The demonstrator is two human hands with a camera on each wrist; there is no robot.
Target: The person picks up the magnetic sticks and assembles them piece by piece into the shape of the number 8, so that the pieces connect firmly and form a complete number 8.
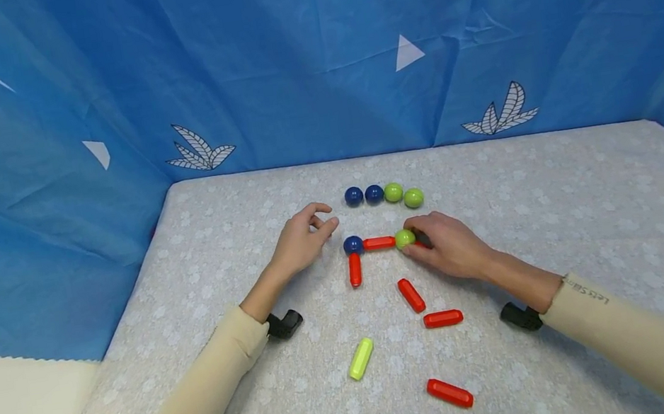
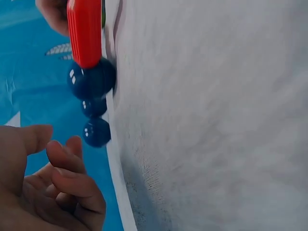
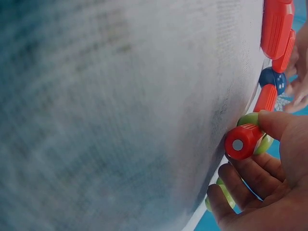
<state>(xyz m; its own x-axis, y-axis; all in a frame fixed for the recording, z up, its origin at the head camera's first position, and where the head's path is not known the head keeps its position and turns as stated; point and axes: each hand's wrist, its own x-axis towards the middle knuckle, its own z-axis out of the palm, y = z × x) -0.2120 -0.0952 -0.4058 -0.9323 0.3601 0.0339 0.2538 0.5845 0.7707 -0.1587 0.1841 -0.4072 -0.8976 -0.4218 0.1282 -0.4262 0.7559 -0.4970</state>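
Observation:
My right hand pinches a green ball between thumb and fingers. A red magnetic rod joins that ball to a blue ball, and a second red rod runs from the blue ball toward me. In the right wrist view, another red rod with a round metal end sticks out from the green ball; the head view hides most of it under the hand. Left of the blue ball hovers my left hand, fingers loosely bent and holding nothing.
Behind the joined pieces stand two blue balls and two green balls in a row. Nearer me lie loose red rods and a yellow-green rod. A blue curtain borders the table's back edge.

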